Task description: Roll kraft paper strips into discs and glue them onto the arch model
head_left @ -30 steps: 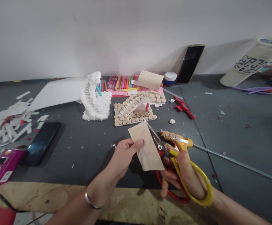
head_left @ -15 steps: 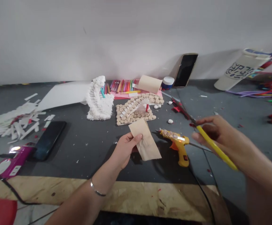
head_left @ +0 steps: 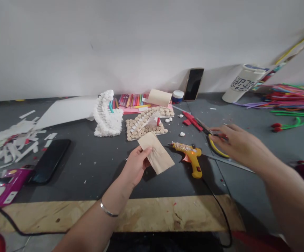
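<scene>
My left hand [head_left: 138, 162] pinches a strip of brown paper [head_left: 157, 154] with one zigzag-cut end, raised above the dark tabletop. On the right, my right hand [head_left: 235, 141] has its fingers on the handles of a pair of yellow-handled scissors [head_left: 218, 148], low over the table, blades pointing away to the left. Between the hands lies a yellow glue gun [head_left: 191, 157] with a small orange light lit. Just beyond the paper stands a model [head_left: 152, 122] covered in small rolled paper discs, with a curved ramp and a red post. Left of it is a bumpy white model [head_left: 108, 115].
Paper scraps [head_left: 18, 143], a dark phone [head_left: 50, 161] and a magenta device [head_left: 7, 185] lie left. A phone [head_left: 193, 84] leans on the wall near a white-lidded jar [head_left: 178, 96]. A tumbler [head_left: 242, 84] and pipe cleaners [head_left: 290, 98] are right. The glue gun's cord [head_left: 220, 206] hangs over the front edge.
My right hand has lowered the scissors toward the table, and they have turned flatter. My left hand still holds the brown paper. The view has shifted slightly right.
</scene>
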Motion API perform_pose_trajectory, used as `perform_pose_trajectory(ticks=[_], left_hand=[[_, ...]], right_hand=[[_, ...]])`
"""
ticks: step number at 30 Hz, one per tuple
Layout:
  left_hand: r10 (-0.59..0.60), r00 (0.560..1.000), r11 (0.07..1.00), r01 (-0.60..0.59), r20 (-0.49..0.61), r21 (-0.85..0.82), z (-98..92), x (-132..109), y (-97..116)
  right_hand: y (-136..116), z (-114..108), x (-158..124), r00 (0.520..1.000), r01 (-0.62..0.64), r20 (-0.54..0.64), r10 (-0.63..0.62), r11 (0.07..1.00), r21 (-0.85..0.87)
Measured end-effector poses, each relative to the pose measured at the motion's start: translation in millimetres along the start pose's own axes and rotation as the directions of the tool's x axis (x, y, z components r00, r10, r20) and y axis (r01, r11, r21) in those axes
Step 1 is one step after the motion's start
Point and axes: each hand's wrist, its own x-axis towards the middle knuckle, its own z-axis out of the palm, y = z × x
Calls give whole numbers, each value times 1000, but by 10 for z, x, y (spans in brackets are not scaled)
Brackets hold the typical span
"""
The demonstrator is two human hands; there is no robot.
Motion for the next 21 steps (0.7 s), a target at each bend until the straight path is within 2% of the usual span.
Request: perform_pose_trajectory(ticks=[1,2,3,6,10,16,18,21], left_hand=[[10,1000,1000,-10,-7,-2,4,0,-2],[20,1000,1000,-20,-9,-3,8,-3,-5],[32,999,999,-32,-3,-4,10,-8,-6],[70,997,998,-70,35,5,5,-42,7],[92,995,996,-92,38,3,-85,-103,94],[99,995,994,-100,-32,-40,-312,-122,224],[100,994,994,-101,-40,-39,-317,-125,223],[102,995,994,-101,7,-42,-258,-119,194]], right_hand=[[-191,61,-68,997,-24,75,30,997,-74],[-381,145,-137,987,-60,144,68,997,-57],[-556,250,-203,961,-78,266,72,997,13],[-910,601,-340,938,-91,346,30,982,164],[-994,868,-393,921,-133,389,35,964,229],[-998,882,-407,913,-104,407,20,977,187],[-1061,915,-406,923,-123,383,48,977,172],[-1163,1006,-395,919,-161,386,79,969,186]])
